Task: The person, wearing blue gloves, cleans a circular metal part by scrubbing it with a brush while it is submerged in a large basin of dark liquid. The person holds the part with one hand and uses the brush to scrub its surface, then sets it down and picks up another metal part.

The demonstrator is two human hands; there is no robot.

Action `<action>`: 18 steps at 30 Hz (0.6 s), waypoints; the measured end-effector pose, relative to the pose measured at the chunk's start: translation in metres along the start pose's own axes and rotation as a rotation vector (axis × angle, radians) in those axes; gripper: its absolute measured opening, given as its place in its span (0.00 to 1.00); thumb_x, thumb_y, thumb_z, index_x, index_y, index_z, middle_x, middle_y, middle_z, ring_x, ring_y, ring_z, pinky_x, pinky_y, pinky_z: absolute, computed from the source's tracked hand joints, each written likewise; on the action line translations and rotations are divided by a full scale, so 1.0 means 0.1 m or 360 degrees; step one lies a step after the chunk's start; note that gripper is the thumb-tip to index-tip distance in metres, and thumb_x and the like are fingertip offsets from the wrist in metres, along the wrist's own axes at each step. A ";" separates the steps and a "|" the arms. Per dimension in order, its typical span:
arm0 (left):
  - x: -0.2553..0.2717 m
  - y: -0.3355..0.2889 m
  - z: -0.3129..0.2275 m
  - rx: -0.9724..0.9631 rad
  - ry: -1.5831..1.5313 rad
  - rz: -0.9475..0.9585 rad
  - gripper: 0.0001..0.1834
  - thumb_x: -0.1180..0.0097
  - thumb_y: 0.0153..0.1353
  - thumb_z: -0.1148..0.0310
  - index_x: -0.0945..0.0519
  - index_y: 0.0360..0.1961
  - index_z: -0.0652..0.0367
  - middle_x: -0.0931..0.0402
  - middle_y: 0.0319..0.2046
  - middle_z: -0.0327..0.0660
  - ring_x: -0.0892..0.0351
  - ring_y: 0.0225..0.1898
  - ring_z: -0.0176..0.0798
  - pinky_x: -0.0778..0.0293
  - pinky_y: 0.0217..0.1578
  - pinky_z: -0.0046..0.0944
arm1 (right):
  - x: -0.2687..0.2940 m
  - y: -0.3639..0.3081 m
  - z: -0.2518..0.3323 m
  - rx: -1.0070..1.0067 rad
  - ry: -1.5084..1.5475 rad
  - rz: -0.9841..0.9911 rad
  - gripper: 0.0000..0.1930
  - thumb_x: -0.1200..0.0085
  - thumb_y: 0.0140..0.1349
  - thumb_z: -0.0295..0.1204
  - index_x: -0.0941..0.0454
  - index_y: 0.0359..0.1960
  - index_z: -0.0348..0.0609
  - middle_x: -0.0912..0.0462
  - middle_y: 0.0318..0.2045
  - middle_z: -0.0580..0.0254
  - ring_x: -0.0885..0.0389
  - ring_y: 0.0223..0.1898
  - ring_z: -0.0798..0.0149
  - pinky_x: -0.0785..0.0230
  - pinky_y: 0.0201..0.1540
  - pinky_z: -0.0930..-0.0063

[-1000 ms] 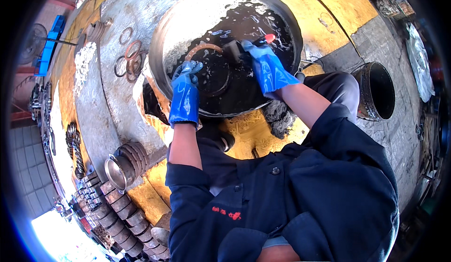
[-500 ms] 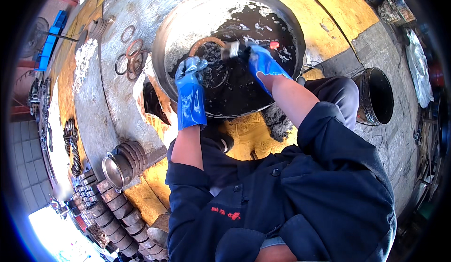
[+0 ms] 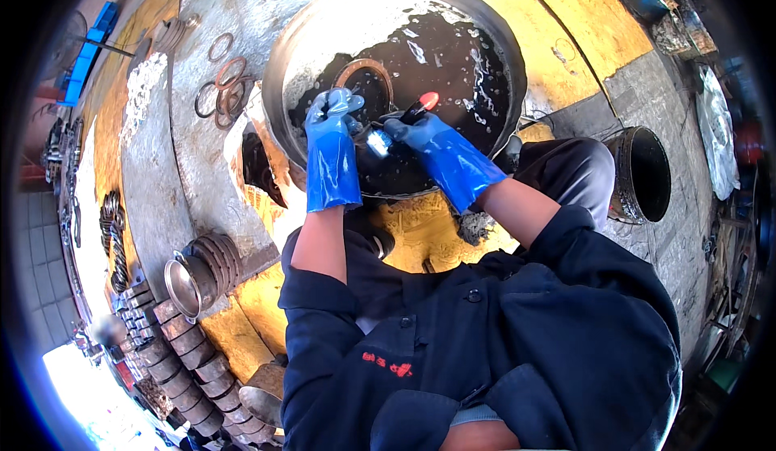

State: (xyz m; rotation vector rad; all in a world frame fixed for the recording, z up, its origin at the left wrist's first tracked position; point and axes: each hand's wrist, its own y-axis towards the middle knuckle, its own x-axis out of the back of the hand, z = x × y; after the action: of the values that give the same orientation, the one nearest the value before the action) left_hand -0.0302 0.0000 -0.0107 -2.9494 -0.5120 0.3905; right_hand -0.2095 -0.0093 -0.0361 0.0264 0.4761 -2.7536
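My left hand [image 3: 332, 115], in a blue rubber glove, is closed on the near left part of a brownish metal ring [image 3: 365, 64]. The ring is held tilted over dark liquid in a wide round metal basin [image 3: 272, 71]. In my right hand [image 3: 420, 133], gloved the same way, is a brush [image 3: 426, 101] with a dark, red-ended handle. Its pale bristle end [image 3: 378, 142] points toward my left hand, close to the ring's near side. Part of the ring is hidden behind the left glove.
Several loose rings [image 3: 231, 87] lie on the floor left of the basin. A dark bucket [image 3: 645, 174] stands at the right, near my knee. Stacked metal cylinders [image 3: 187, 342] and a row of round metal parts [image 3: 194, 281] sit at the lower left. Foam floats in the basin.
My right hand has come down and toward me with the brush, from the ring's far right side to its near side. The left hand still grips the ring, nearly in place.
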 end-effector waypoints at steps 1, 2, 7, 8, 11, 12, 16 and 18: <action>-0.01 0.00 0.00 0.0001 -0.0004 -0.0001 0.10 0.47 0.63 0.76 0.21 0.45 0.61 0.16 0.39 0.45 0.20 0.28 0.31 0.33 0.21 0.26 | 0.07 0.04 -0.02 0.0141 -0.0295 0.0010 0.14 0.42 0.62 0.39 0.15 0.43 0.44 0.13 0.36 0.59 0.16 0.40 0.64 0.25 0.45 0.71; -0.03 0.01 -0.02 0.0001 0.0024 0.0042 0.09 0.46 0.64 0.75 0.20 0.45 0.61 0.17 0.39 0.44 0.18 0.31 0.33 0.33 0.22 0.26 | 0.13 0.09 -0.04 0.0139 -0.0298 0.0010 0.14 0.42 0.62 0.39 0.15 0.43 0.44 0.13 0.36 0.59 0.16 0.40 0.64 0.25 0.45 0.71; -0.09 -0.01 -0.03 0.0190 0.0265 0.0101 0.07 0.43 0.63 0.72 0.20 0.42 0.59 0.17 0.38 0.40 0.15 0.36 0.34 0.33 0.24 0.26 | 0.32 0.28 0.20 0.0278 -0.1850 -0.0041 0.24 0.41 0.59 0.43 0.25 0.57 0.57 0.18 0.51 0.56 0.16 0.46 0.53 0.25 0.49 0.62; -0.14 -0.03 -0.06 0.0242 0.0183 0.0091 0.06 0.42 0.62 0.73 0.19 0.41 0.58 0.17 0.35 0.37 0.16 0.35 0.31 0.34 0.23 0.25 | 0.33 0.24 0.19 0.0875 -0.1994 -0.0241 0.23 0.45 0.61 0.37 0.27 0.59 0.57 0.21 0.55 0.56 0.16 0.47 0.53 0.25 0.48 0.59; 0.01 0.05 0.04 0.0188 0.0149 0.0058 0.06 0.41 0.61 0.74 0.18 0.40 0.58 0.17 0.32 0.36 0.21 0.27 0.27 0.34 0.22 0.25 | 0.27 0.15 0.40 0.1250 -0.2297 -0.0068 0.28 0.48 0.61 0.33 0.33 0.65 0.60 0.26 0.61 0.56 0.15 0.43 0.54 0.24 0.43 0.52; 0.05 0.08 0.06 0.0199 0.0252 0.0060 0.06 0.40 0.61 0.73 0.18 0.39 0.58 0.18 0.30 0.35 0.29 0.20 0.25 0.35 0.21 0.25 | 0.17 0.00 0.70 0.1043 -0.2510 0.0188 0.31 0.51 0.61 0.31 0.40 0.68 0.64 0.32 0.65 0.55 0.15 0.40 0.52 0.25 0.41 0.48; 0.04 0.06 0.08 0.0251 0.0037 0.0079 0.07 0.40 0.62 0.70 0.18 0.40 0.58 0.16 0.31 0.37 0.30 0.20 0.25 0.35 0.21 0.26 | 0.16 0.07 0.72 0.0765 -0.2544 0.0251 0.28 0.51 0.63 0.35 0.38 0.67 0.63 0.32 0.66 0.57 0.16 0.47 0.52 0.26 0.46 0.48; -0.09 0.00 -0.08 0.0192 0.0414 0.0189 0.09 0.40 0.63 0.66 0.18 0.40 0.58 0.15 0.32 0.41 0.24 0.24 0.27 0.34 0.22 0.26 | 0.34 0.20 0.53 0.0847 -0.2090 -0.0005 0.24 0.45 0.61 0.39 0.28 0.60 0.58 0.23 0.58 0.61 0.17 0.50 0.55 0.25 0.49 0.55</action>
State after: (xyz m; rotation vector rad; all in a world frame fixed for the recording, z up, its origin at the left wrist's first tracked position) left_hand -0.0365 -0.0039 -0.0009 -2.8606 -0.2727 0.0438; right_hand -0.2320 -0.0559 0.0047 -1.4765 -0.5886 -2.1582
